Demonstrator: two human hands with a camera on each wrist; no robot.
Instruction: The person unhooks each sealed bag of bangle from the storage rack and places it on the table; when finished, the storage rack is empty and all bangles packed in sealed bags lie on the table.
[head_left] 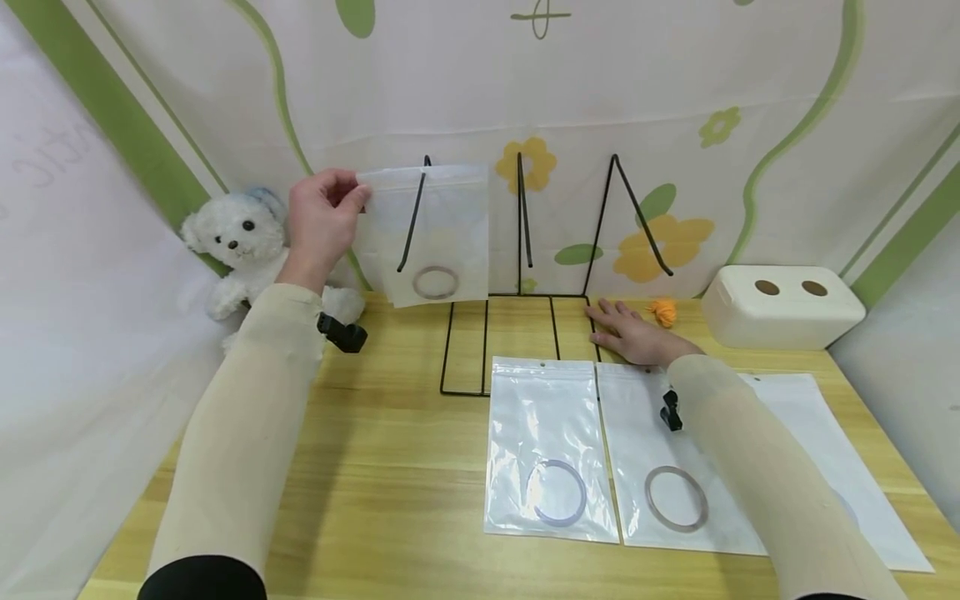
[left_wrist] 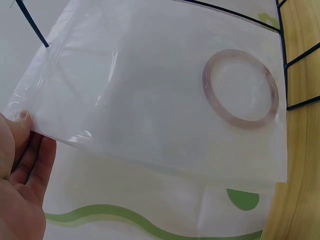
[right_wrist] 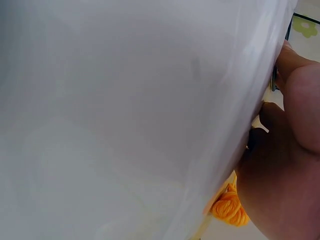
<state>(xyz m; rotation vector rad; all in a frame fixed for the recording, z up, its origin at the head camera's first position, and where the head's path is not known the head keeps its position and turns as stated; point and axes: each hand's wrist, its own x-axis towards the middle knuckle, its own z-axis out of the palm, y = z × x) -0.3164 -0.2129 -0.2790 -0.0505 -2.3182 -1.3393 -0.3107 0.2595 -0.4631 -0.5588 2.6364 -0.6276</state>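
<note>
My left hand (head_left: 324, 212) pinches the top left corner of a zip bag (head_left: 461, 221), thumb in front and fingers behind. A pale pinkish bangle (left_wrist: 240, 121) lies at the bottom of this bag. The bag hangs on the left hook of a black wire display rack (head_left: 540, 295), the hook's arm passing out through its top. Fingers spread, my right hand (head_left: 633, 333) rests at the right end of the rack's base. A white bag surface (right_wrist: 125, 110) fills most of the right wrist view, hiding part of that hand.
In front of the rack lie more bags: one with a lilac bangle (head_left: 558, 522), one with a brownish bangle (head_left: 677, 527), and another (head_left: 817, 433) under my right forearm. A teddy bear (head_left: 243, 229), an orange ball (head_left: 663, 312) and a white box (head_left: 780, 321) stand along the back.
</note>
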